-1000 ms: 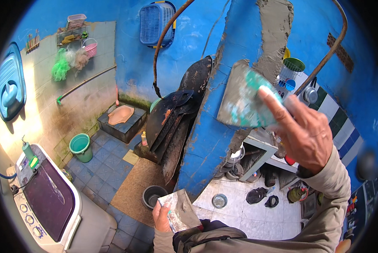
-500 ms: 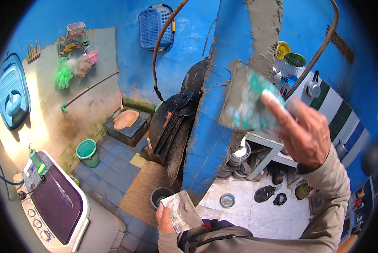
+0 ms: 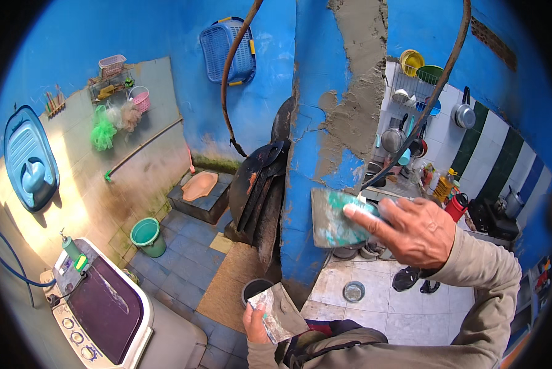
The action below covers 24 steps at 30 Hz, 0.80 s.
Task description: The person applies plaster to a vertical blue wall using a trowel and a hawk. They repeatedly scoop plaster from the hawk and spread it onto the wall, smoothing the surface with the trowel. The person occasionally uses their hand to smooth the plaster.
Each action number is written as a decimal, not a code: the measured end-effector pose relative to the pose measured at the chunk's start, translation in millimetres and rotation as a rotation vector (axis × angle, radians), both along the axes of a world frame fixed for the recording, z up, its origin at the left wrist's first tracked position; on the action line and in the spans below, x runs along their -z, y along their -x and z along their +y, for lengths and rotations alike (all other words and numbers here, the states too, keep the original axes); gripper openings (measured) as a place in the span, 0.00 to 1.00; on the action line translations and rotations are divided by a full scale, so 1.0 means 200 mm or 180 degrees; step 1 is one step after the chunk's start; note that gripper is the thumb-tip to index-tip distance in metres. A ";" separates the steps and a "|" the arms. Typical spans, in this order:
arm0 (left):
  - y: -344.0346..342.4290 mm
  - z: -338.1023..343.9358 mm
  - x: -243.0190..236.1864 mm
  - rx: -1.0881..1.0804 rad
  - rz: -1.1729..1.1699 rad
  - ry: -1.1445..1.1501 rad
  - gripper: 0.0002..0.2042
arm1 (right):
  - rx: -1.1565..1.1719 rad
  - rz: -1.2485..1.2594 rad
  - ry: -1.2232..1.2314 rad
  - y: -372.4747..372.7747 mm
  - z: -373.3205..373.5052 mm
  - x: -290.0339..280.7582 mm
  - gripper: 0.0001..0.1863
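Observation:
A blue pillar [image 3: 316, 74] stands before me, with a rough strip of grey mortar [image 3: 363, 86] down its right side. My right hand [image 3: 418, 232] grips a flat rectangular plastering trowel [image 3: 334, 229], grey with green and white smears, fingers stretched over its face. It overlaps the pillar's lower right edge below the mortar; whether it touches cannot be told. Lower down, my left hand [image 3: 255, 325] pinches a small square mortar board [image 3: 283, 318] by its left edge. Grey mortar lies on the board's right part.
Blackened woks [image 3: 260, 184] hang against the pillar's left side. A dark bucket [image 3: 255, 288] stands at its foot. Brown cables [image 3: 230, 74] dangle in front. A washing machine [image 3: 103, 295] stands at left, a green bucket [image 3: 146, 237] beyond it. Kitchenware and a metal bowl [image 3: 354, 291] are at right.
My right hand and the trowel have come down the pillar, uncovering a mortar patch on its middle. My left hand still holds the board. The view has shifted slightly.

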<state>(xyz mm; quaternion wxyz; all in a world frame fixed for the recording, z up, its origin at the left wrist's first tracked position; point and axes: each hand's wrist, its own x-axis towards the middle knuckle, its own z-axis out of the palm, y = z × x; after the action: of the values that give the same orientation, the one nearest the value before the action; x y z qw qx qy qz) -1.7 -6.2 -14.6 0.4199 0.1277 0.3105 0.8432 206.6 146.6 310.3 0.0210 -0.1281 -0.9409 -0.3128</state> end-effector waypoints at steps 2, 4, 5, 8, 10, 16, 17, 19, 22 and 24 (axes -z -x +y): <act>-0.01 0.00 0.01 -0.0107 0.0094 0.0092 0.20 | -0.0094 0.0069 0.0156 -0.02 -0.01 -0.01 0.34; -0.01 0.00 -0.01 -0.0141 0.0035 0.0071 0.22 | -0.0156 0.0315 -0.0018 -0.03 -0.01 -0.05 0.34; -0.01 -0.01 -0.02 -0.0159 0.0011 0.0074 0.22 | -0.0171 0.0517 -0.0175 -0.03 -0.01 -0.08 0.34; 0.00 -0.03 -0.06 -0.0066 0.0037 -0.0018 0.21 | -0.0207 0.1232 -0.0787 0.02 0.05 -0.15 0.37; -0.01 -0.02 -0.05 -0.0089 0.0041 -0.0022 0.21 | -0.0201 0.1415 -0.1060 0.04 0.09 -0.18 0.38; -0.01 -0.01 -0.04 -0.0179 0.0043 0.0014 0.21 | -0.0162 0.0888 -0.0555 0.07 0.03 -0.15 0.36; -0.01 0.00 -0.03 -0.0158 0.0045 0.0012 0.22 | -0.0206 0.0878 -0.0629 0.06 0.03 -0.14 0.36; -0.01 0.00 -0.02 -0.0118 0.0049 0.0007 0.23 | -0.0120 0.0686 -0.0331 0.05 0.00 -0.13 0.35; 0.00 -0.01 -0.04 -0.0139 0.0056 -0.0112 0.22 | -0.0261 0.0449 0.0008 0.04 0.00 -0.08 0.33; 0.00 -0.01 -0.04 -0.0129 0.0006 -0.0099 0.23 | -0.0402 0.0349 0.0028 0.02 0.00 -0.08 0.32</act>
<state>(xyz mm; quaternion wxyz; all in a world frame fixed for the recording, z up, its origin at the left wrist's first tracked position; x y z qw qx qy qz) -1.7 -7.7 -5.9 0.4005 0.1287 0.3003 0.8561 202.1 146.9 326.4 0.0916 -0.0856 -0.9459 -0.2992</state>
